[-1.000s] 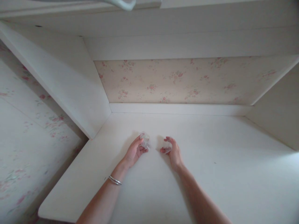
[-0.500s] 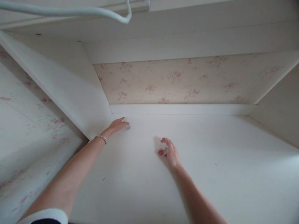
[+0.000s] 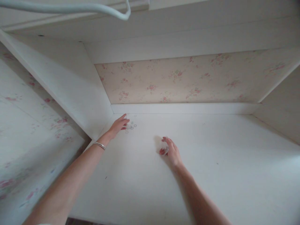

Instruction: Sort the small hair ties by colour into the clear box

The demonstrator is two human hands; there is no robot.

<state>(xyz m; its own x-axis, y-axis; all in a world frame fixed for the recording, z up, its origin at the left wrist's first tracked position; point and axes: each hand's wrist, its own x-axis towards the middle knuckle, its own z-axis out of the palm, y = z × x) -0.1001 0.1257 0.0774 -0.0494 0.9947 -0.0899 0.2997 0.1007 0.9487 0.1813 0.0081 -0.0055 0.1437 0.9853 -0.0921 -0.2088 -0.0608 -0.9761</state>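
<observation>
Near the back left corner of the white board (image 3: 140, 175), my left hand (image 3: 117, 125) hovers palm down with its fingers apart. Several small rings (image 3: 132, 127), greyish or see-through, lie scattered on the board beside and under its fingertips. Further right and closer to me, my right hand (image 3: 172, 153) is curled, thumb and fingers bent round a small translucent thing (image 3: 166, 149). Its exact kind is too small to make out. A silver bracelet (image 3: 100, 145) circles my left wrist.
A white side panel (image 3: 63, 75) stands at left, and a low white strip (image 3: 182, 108) runs along the back. Behind it is floral wallpaper (image 3: 140, 84). A white shelf underside (image 3: 175, 31) and a pale cable (image 3: 70, 8) hang overhead.
My left hand has let go of small rings, which now lie spread on the board, and its fingers have opened. My right hand has hardly moved.
</observation>
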